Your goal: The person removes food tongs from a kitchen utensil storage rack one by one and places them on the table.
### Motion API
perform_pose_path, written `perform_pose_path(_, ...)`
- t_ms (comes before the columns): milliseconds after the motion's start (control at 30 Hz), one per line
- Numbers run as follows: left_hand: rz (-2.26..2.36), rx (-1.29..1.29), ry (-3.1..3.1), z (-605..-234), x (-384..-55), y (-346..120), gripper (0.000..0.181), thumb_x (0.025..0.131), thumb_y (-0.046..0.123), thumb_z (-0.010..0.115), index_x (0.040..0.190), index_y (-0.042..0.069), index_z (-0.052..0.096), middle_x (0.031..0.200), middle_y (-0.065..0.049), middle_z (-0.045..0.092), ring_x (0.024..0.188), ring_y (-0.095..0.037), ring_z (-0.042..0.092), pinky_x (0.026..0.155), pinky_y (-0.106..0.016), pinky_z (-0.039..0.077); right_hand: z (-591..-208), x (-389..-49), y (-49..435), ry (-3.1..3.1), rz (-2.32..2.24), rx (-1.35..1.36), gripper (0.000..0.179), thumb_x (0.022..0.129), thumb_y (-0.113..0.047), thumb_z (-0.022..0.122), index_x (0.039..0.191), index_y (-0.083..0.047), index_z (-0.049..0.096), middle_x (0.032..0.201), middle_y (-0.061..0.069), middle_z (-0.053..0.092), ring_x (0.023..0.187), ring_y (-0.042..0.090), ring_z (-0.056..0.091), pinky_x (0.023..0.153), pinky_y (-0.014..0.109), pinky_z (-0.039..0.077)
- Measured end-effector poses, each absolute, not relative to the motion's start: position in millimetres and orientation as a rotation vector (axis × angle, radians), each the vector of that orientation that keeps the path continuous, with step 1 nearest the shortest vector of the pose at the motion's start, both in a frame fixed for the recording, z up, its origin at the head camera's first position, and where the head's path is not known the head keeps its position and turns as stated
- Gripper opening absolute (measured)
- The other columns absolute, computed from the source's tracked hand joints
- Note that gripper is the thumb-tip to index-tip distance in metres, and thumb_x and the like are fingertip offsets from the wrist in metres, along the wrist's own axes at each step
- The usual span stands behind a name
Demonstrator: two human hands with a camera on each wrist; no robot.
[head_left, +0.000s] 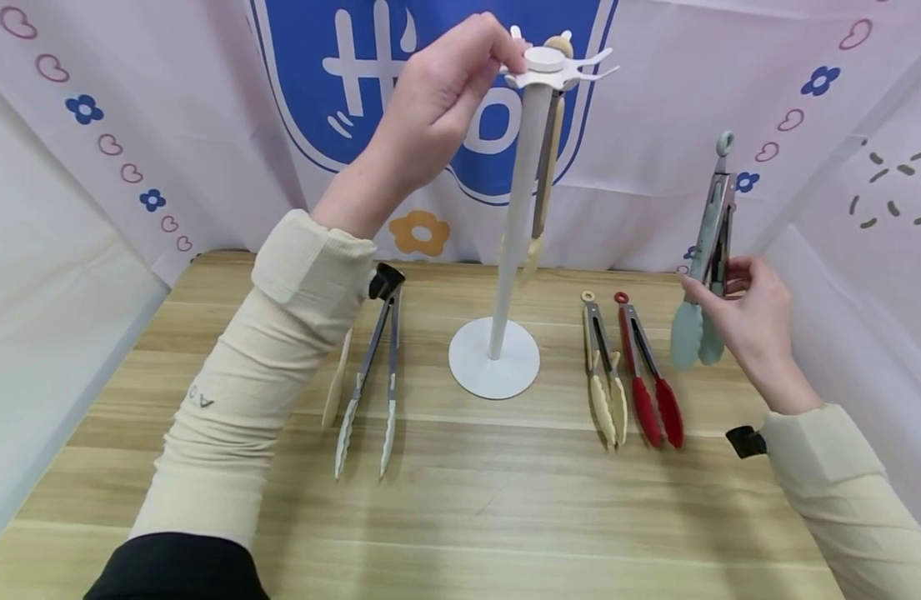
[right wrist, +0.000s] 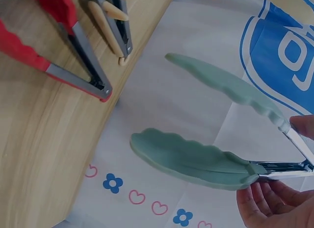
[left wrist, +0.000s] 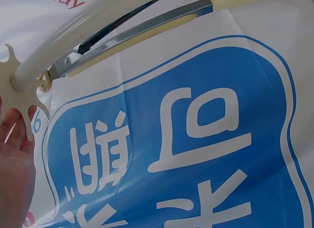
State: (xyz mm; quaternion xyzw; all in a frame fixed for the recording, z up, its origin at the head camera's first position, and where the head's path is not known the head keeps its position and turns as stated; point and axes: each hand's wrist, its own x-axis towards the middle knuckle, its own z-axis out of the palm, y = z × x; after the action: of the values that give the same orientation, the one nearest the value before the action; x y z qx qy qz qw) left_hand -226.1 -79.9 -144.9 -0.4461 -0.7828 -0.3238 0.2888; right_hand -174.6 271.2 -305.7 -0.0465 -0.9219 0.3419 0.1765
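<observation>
My left hand (head_left: 437, 108) grips the top of a white rotating-style utensil stand (head_left: 514, 200), its fingers at the hooked disc (left wrist: 22, 98). From a hook on the stand's far side hang cream tongs (head_left: 548, 167), partly hidden behind the pole. At the right, my right hand (head_left: 763, 325) holds sage-green tongs (head_left: 700, 275) above the table, ring end up and scalloped heads down. In the right wrist view, thumb and fingers hold opposite arms of the green tongs (right wrist: 196, 159), whose heads are spread apart.
Cream tongs (head_left: 603, 367) and red tongs (head_left: 651, 375) lie right of the stand's round base (head_left: 471, 375). Black-ended tongs with white tips (head_left: 391, 375) and a partly covered beige utensil (head_left: 336, 387) lie left, beside my left sleeve. A printed cloth (head_left: 655, 125) hangs behind the wooden table (head_left: 505, 517).
</observation>
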Motion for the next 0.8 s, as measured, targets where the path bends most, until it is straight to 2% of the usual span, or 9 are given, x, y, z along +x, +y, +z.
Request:
perform_pose_path(300, -0.843, -1.187, -2.096, -145, -227, -81, 0.022, 0.097, 0.002, 0.034, 0.103, -0.002, 0.055, 0.107, -0.01, 0.058, 0.11, -0.008, 0.047, 0.098, -0.015, 0.03, -313, -170, 283, -2.648, 0.93, -0.171, 0.06, 0.081, -0.043, 0.063, 0.117, 0.002, 0.048, 0.101, 0.016, 0.056, 0.074, -0.001, 0.042, 0.057, 0.011, 0.035)
perform_pose_path(800, -0.787, -1.223, -2.06, -148, -231, -80, 0.025, 0.097, 0.004, 0.032, 0.104, -0.003, 0.055, 0.111, -0.012, 0.057, 0.115, -0.009, 0.046, 0.101, -0.016, 0.029, -323, -164, 295, -2.679, 0.888, -0.226, 0.061, 0.081, -0.043, 0.063, 0.115, 0.005, 0.047, 0.099, 0.021, 0.057, 0.068, -0.007, 0.039, 0.052, 0.008, 0.033)
